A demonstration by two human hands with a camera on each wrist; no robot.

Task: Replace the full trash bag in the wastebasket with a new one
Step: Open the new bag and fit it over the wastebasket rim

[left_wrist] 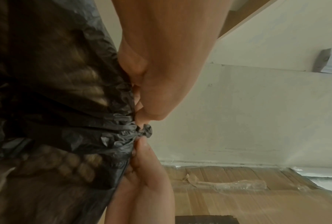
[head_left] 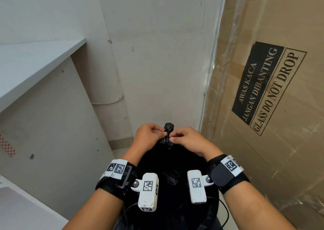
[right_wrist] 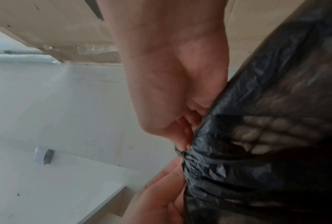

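Progress: early. Your left hand (head_left: pixel 146 136) and right hand (head_left: pixel 188 139) each pinch the gathered neck of the full black trash bag (head_left: pixel 168 138), low before you. Knot appears unfinished; the wastebasket itself is not discernible. Removal and relining remain.

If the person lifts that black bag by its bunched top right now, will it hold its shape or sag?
Probably sag: the black bag is thin, crinkled film, gathered into a neck that the left hand and right hand pinch. It looks bulged, so likely weighty. The glossy plastic may slip through fingers.
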